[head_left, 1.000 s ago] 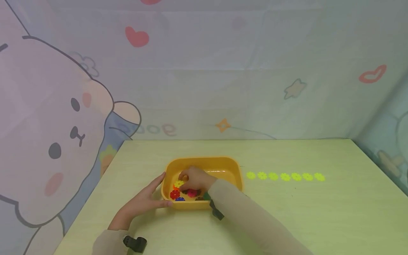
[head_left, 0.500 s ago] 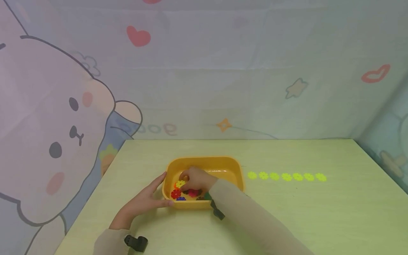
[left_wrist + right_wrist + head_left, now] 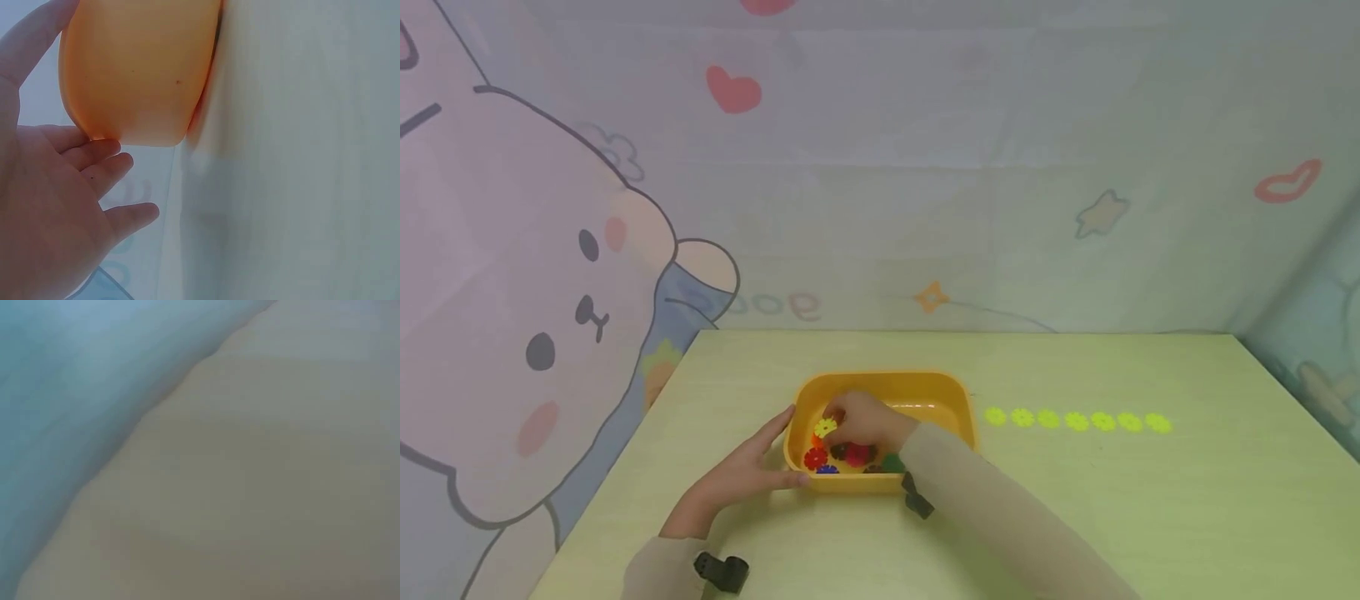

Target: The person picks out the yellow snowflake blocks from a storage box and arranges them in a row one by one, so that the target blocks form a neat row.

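Observation:
In the head view, my right hand (image 3: 867, 419) reaches into a yellow plastic tub (image 3: 925, 382) and pinches a yellow snowflake disc (image 3: 825, 427) by its edge. Below the fingers lie an orange disc (image 3: 817, 442), a red disc (image 3: 816, 458), a pink disc (image 3: 856, 456) and a blue disc (image 3: 827, 470). My left hand (image 3: 741, 473) spreads its fingers and thumb at the tub's left end, thumb along the near wall. The left wrist view shows those fingers (image 3: 103, 147) fairly straight, touching the tub (image 3: 140, 69). Sleeve cloth (image 3: 237, 475) fills most of the right wrist view.
A row of several yellow snowflake discs (image 3: 1077, 421) lies on the table (image 3: 1150, 508) right of the tub. A green disc (image 3: 892, 463) sits in the tub beside my right wrist. A printed cloth backdrop (image 3: 880, 208) hangs behind the table.
The yellow snowflake disc has risen slightly in my right fingers, showing more of the orange disc under it. My left hand stays at the tub. The head view has shifted slightly.

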